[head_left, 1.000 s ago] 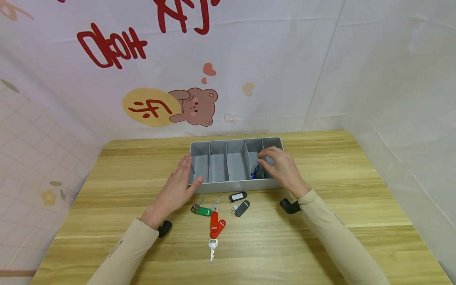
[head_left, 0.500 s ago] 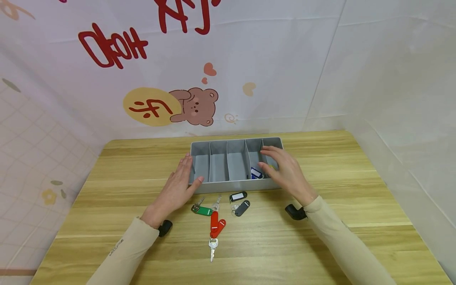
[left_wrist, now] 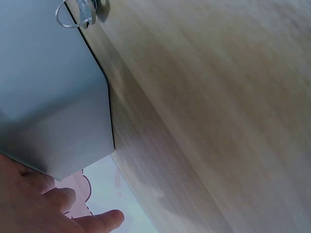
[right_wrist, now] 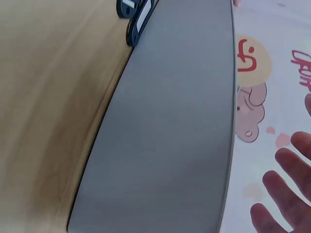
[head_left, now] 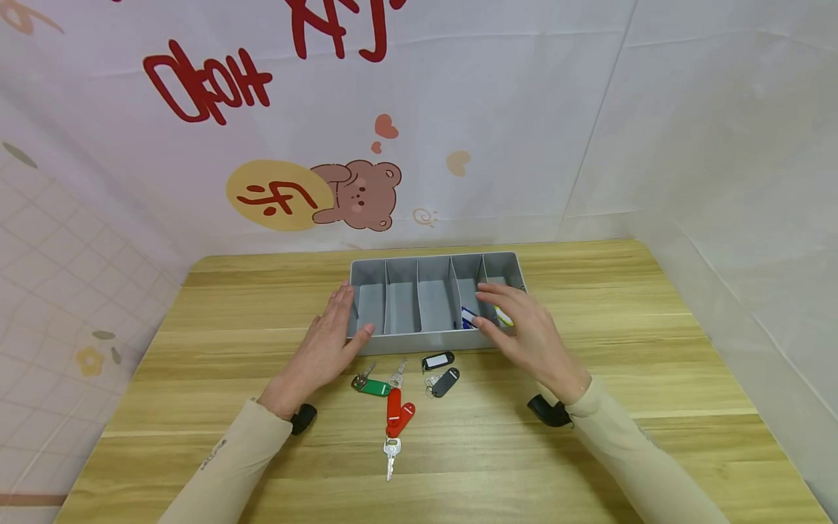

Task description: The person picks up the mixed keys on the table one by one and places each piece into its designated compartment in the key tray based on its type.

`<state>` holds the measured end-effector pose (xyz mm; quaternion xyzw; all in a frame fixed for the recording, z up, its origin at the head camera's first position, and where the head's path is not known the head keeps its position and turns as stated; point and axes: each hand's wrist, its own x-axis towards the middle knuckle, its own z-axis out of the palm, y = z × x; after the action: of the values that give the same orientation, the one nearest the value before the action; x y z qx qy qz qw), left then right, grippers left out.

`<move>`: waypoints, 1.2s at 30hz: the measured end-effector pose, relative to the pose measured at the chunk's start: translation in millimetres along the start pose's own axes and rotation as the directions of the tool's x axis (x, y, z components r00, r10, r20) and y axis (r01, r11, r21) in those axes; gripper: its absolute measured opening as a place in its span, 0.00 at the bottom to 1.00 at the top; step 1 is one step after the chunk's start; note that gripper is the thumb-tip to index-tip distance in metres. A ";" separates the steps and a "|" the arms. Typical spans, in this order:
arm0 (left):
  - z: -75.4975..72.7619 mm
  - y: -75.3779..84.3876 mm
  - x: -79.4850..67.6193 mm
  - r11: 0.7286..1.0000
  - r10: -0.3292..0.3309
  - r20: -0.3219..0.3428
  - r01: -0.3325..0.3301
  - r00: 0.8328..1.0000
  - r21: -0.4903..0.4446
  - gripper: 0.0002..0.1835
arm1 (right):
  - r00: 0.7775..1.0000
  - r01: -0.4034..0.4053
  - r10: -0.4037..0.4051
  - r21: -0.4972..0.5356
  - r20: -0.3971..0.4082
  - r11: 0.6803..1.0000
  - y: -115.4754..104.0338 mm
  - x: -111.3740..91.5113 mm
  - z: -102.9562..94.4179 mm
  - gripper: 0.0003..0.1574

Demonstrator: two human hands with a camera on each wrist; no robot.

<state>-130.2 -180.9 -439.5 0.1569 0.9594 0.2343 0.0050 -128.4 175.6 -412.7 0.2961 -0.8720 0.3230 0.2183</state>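
Observation:
A grey organizer tray point(head_left: 419, 341) with several compartments stands on the table. My left hand point(head_left: 319, 351) lies against its left end, fingers straight; in the left wrist view its fingertips point(left_wrist: 114, 218) reach past the tray's corner. Over the right end hovers my right hand point(head_left: 537, 342), fingers spread and holding nothing. Below it, a blue key tag point(head_left: 468, 318) lies in the fourth compartment from the left, and a yellow key tag point(head_left: 503, 316) shows in the rightmost one, both partly hidden by the hand.
In front of the tray lie a green key tag point(head_left: 374, 388), two overlapping red key tags point(head_left: 393, 406) with a silver key point(head_left: 390, 458), and two black key tags point(head_left: 446, 382). A printed white cloth point(head_left: 511, 131) hangs behind the wooden table point(head_left: 655, 349).
My right hand has opened from a near pinch and drawn back to the right. The blue tag has dropped flat into its compartment, and the yellow tag has come into view. My left hand stays put.

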 end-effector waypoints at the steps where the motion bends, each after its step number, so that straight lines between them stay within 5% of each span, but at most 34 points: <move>1: 0.0 -0.1 0.0 1.000 0.000 0.001 0.000 1.000 0.000 0.48 | 1.000 0.006 -0.006 0.005 0.001 1.000 -1.6 -1.2 -0.3 0.28; 17: -0.3 -0.1 -0.2 1.000 0.002 0.000 -0.002 1.000 -0.003 0.48 | 0.992 0.122 -0.125 0.079 0.028 0.989 -23.6 -20.8 8.0 0.27; 36: -0.6 0.1 -0.2 1.000 0.000 0.002 0.000 1.000 0.004 0.49 | 0.977 0.113 -0.135 0.134 0.167 0.984 -36.8 -27.5 30.0 0.24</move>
<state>-130.0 -181.2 -438.9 0.1574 0.9599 0.2321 0.0056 -89.8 142.4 -433.3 0.3903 -0.8458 0.3350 0.1418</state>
